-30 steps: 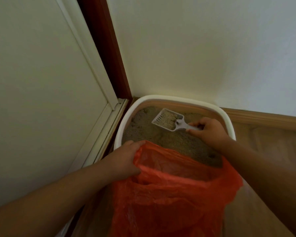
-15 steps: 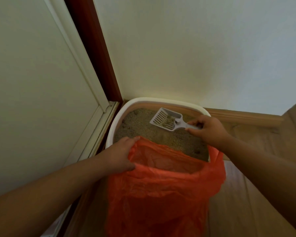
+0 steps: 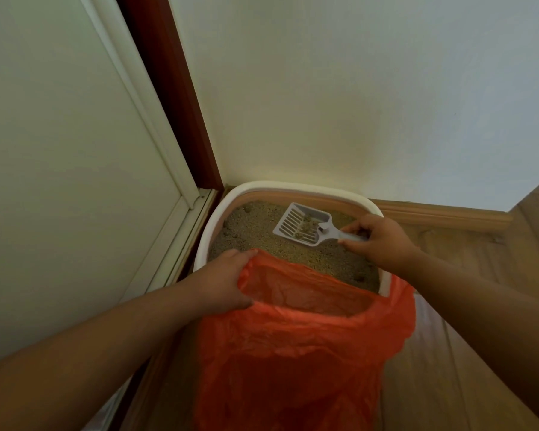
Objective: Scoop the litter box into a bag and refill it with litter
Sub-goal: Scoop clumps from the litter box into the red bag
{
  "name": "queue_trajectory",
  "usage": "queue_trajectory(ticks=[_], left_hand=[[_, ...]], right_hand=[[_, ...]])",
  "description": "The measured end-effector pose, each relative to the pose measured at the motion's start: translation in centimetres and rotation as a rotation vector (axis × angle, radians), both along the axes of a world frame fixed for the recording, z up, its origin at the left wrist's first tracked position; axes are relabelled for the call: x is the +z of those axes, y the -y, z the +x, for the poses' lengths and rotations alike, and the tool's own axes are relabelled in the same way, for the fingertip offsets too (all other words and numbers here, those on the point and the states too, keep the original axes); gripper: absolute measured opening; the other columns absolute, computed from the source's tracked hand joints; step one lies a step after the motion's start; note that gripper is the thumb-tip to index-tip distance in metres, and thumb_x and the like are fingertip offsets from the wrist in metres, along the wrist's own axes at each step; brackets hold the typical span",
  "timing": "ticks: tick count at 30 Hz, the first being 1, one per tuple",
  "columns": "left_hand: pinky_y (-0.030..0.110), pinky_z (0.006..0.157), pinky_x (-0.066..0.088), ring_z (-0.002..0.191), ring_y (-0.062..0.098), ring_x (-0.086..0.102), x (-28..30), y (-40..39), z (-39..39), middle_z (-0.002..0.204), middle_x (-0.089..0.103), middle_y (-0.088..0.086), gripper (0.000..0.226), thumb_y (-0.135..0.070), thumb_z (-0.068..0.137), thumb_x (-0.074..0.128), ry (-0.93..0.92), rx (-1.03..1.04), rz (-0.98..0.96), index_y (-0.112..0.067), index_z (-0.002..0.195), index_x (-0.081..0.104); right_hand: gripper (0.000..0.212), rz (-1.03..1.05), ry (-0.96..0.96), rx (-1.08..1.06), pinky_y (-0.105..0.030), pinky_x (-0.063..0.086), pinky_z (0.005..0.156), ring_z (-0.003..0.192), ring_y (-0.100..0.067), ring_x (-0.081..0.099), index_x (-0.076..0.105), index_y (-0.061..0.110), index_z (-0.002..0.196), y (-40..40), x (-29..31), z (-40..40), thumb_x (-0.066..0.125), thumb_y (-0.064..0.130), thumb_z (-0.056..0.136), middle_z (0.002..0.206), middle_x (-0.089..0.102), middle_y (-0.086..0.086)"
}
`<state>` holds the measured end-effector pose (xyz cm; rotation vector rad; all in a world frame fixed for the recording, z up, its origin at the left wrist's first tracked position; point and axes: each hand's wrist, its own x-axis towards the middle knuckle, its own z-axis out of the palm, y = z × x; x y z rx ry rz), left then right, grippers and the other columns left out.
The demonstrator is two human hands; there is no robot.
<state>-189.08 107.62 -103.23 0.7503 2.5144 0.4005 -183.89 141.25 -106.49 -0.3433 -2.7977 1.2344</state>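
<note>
- Corner of a room: pale wall (image 3: 355,88) behind, white door panel (image 3: 59,150) at left with dark red-brown frame (image 3: 168,88); wood-look floor (image 3: 479,265) and wooden skirting (image 3: 442,214) at right
- Litter box (image 3: 209,219), white rim, sits on the floor tight in the corner; tan litter (image 3: 262,231) inside, a few darker clumps
- Scoop (image 3: 302,224), white, slotted, above the litter near the far side; long axis runs left-right, blade pointing left and slightly away, handle toward the right; small clumps lie in it
- Right hand (image 3: 377,241) curled round the scoop handle
- Left hand (image 3: 221,284) grips the rim of the orange bag (image 3: 293,353), mouth held open at the box's near edge
</note>
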Motion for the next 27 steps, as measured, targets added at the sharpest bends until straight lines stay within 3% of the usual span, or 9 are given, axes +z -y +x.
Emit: queue_trajectory(ticks=[6, 10, 14, 19, 23, 27], left_hand=[[0.024, 0.105, 0.038, 0.139, 0.016, 0.041, 0.0, 0.4, -0.1, 0.157, 0.030, -0.002, 0.114, -0.042, 0.079, 0.084, 0.031, -0.006, -0.016, -0.031, 0.164, 0.009], [0.029, 0.112, 0.035, 0.146, 0.019, 0.033, 0.3, 0.2, 0.1, 0.164, 0.020, -0.002, 0.123, -0.040, 0.078, 0.087, 0.077, -0.027, -0.055, -0.031, 0.164, -0.001], [0.035, 0.118, 0.032, 0.152, 0.021, 0.024, 0.5, 0.1, 0.5, 0.168, 0.007, -0.004, 0.137, -0.036, 0.074, 0.090, 0.129, -0.067, -0.108, -0.032, 0.162, -0.014], [0.047, 0.125, 0.025, 0.157, 0.024, 0.012, 0.7, 0.5, 0.5, 0.171, -0.003, -0.006, 0.152, -0.050, 0.063, 0.094, 0.180, -0.100, -0.167, -0.036, 0.157, -0.025], [0.046, 0.124, 0.026, 0.156, 0.023, 0.015, 0.7, 0.7, 0.6, 0.171, -0.002, -0.005, 0.156, -0.054, 0.059, 0.095, 0.206, -0.095, -0.158, -0.037, 0.157, -0.026], [0.044, 0.120, 0.034, 0.152, 0.023, 0.026, 0.7, 0.9, 0.4, 0.169, 0.012, -0.003, 0.151, -0.046, 0.059, 0.097, 0.236, -0.055, -0.090, -0.043, 0.159, -0.017]], right_hand=[[0.022, -0.012, 0.002, -0.020, -0.022, 0.050, 0.056, 0.071, -0.012, 0.066, 0.075, 0.021, 0.100, 0.4, 0.4, -0.5, 0.084, 0.030, 0.081, 0.086, 0.072, 0.003], [0.023, -0.082, -0.010, -0.040, -0.022, 0.050, 0.057, 0.072, -0.016, 0.068, 0.078, 0.021, 0.100, 0.3, 0.8, -0.7, 0.085, 0.028, 0.080, 0.084, 0.074, 0.000], [0.023, -0.091, -0.001, 0.006, -0.036, 0.059, 0.069, 0.078, -0.022, 0.070, 0.078, 0.023, 0.100, 0.2, 1.6, -0.5, 0.086, 0.030, 0.079, 0.084, 0.075, 0.000], [0.025, -0.090, -0.003, 0.064, -0.045, 0.062, 0.079, 0.082, -0.019, 0.071, 0.078, 0.024, 0.101, -0.3, 2.9, 0.0, 0.087, 0.029, 0.077, 0.088, 0.075, 0.002], [0.023, -0.111, 0.010, 0.160, -0.042, 0.061, 0.081, 0.085, -0.020, 0.071, 0.078, 0.026, 0.097, 0.4, 4.1, 0.1, 0.087, 0.026, 0.076, 0.091, 0.074, 0.003], [0.021, -0.097, 0.065, 0.292, -0.034, 0.059, 0.075, 0.082, -0.017, 0.069, 0.079, 0.024, 0.095, 0.9, 5.0, -0.1, 0.087, 0.022, 0.077, 0.092, 0.074, 0.003]])
